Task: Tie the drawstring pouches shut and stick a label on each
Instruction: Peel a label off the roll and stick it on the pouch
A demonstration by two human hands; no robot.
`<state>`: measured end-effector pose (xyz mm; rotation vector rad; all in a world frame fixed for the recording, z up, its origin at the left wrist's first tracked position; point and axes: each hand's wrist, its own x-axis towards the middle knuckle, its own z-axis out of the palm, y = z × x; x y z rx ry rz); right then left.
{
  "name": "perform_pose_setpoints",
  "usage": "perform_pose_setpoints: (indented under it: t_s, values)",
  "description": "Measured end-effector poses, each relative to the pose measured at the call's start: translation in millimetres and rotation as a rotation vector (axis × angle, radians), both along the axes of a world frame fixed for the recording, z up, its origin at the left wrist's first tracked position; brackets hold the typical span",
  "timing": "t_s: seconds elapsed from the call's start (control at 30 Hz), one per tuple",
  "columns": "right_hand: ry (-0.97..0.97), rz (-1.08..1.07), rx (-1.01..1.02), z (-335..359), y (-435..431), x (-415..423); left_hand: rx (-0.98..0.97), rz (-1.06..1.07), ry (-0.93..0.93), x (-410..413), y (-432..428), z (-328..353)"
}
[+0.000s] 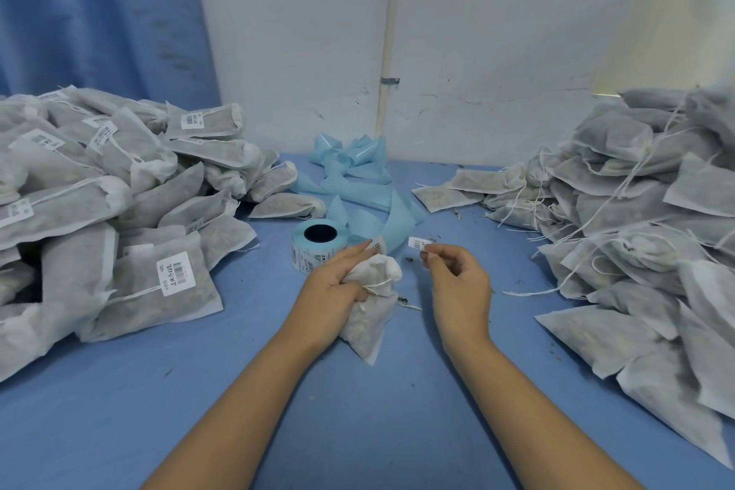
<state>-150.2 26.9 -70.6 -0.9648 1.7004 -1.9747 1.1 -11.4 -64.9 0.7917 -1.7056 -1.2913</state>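
1. Blue cloth covered the desk (pixel 119 410), and the work sat at its middle, within easy reach of both arms.
2. Labelled pouches lay heaped in the left pile (pixel 99 211), which I judged to be the finished stack, kept apart from the rest.
3. Loose strings and no visible labels marked the right pile (pixel 636 231), likely the supply.
4. Pale-blue stripped liner (pixel 358 179) lay crumpled behind the roll, toward the wall and out of the way.
5. On end, just beyond the left hand, stood the roll (pixel 318 247), so a label could be peeled off with little reach.
6. At the centre lay the pouch (pixel 374 314), resting on the desk, its neck cinched with string and apparently tied.
7. Palm down, the left hand (pixel 334 290) gripped the pouch at the neck, fingers curled round the gathered cloth, probably to steady it for labelling.
8. Just right of the pouch, the right hand (pixel 457 282) hovered off the desk, thumb and forefinger pinching the label, the other fingers loosely curled.
9. From that pinch the label (pixel 418 243) stuck out leftward, apart from the pouch and not yet stuck on.
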Motion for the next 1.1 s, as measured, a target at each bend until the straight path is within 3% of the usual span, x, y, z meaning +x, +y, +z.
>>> perform_pose_setpoints:
  t_s: [0.17, 0.33, 0.5, 0.63, 0.8, 1.0, 1.1]
  values:
    - [-0.089, 0.049, -0.049, 5, 3, 5, -0.018, 0.041, 0.079, 3, -1, 0]
    - [-0.189, 0.228, -0.191, 10, 8, 19, 0.0, 0.137, 0.176, 7, -5, -2]
    - [0.173, 0.445, -0.16, 7, 14, 34, 0.06, 0.125, 0.258, 7, -8, -3]
    - [0.596, 0.385, -0.016, 1, 15, 36, 0.103, 0.09, 0.278, 8, -10, -4]
    - [0.884, 0.291, 0.063, 2, 16, 32, 0.106, 0.057, 0.323, 8, -8, -3]
    - [1.082, 0.206, 0.072, 5, 17, 34, 0.082, 0.04, 0.362, 6, -1, 2]
    - [0.983, 0.167, 0.098, 4, 17, 36, 0.089, 0.052, 0.376, 5, 1, 4]
